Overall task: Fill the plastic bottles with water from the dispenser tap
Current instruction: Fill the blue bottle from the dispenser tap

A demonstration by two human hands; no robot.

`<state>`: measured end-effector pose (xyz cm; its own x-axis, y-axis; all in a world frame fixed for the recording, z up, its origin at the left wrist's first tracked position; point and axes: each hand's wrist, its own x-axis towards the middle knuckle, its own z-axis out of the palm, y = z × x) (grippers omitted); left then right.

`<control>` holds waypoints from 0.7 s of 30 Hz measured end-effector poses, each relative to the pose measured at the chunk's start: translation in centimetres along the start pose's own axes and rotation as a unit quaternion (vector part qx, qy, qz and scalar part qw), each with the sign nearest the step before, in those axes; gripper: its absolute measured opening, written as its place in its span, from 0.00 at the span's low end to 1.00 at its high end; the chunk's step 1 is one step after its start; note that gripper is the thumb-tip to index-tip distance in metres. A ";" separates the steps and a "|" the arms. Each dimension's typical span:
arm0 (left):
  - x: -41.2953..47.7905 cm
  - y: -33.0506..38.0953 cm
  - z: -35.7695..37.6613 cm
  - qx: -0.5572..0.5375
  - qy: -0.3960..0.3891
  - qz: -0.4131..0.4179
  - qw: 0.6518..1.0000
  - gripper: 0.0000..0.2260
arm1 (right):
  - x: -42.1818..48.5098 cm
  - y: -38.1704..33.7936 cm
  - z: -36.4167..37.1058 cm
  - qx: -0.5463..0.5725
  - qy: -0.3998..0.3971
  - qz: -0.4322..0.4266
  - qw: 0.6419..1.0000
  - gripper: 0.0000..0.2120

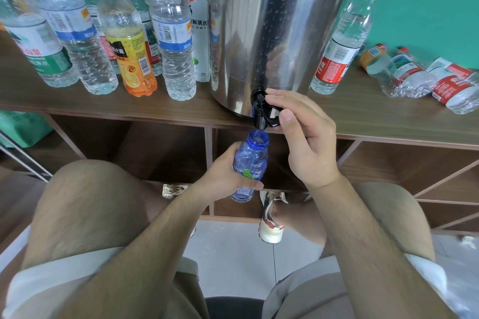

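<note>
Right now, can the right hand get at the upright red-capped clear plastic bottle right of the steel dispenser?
Probably yes: nothing stands between the right hand and that red-capped bottle, but it grips the black tap lever and must let go.

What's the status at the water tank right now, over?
Left hand grips uncapped blue plastic bottle, mouth right under spout. Right hand pinches black plastic tap on shiny steel dispenser. Nothing between spout and bottle mouth.
</note>
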<state>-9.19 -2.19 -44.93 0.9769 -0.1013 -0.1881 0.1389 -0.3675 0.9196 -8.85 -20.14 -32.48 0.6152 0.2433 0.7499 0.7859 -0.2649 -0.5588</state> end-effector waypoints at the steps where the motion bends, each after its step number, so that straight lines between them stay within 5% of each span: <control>1: 0.0 0.0 0.0 0.000 0.000 0.000 1.000 0.38 | 0.0 0.0 0.0 -0.001 0.000 0.000 1.000 0.14; 21: 0.2 -0.3 0.2 0.018 0.001 0.005 1.000 0.39 | 0.0 -0.1 0.0 0.005 -0.001 0.005 1.000 0.15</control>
<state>-9.07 -2.28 -45.32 0.9787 -0.1034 -0.1775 0.1226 -0.3993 0.9086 -8.92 -20.11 -32.49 0.6231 0.2425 0.7436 0.7803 -0.2574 -0.5699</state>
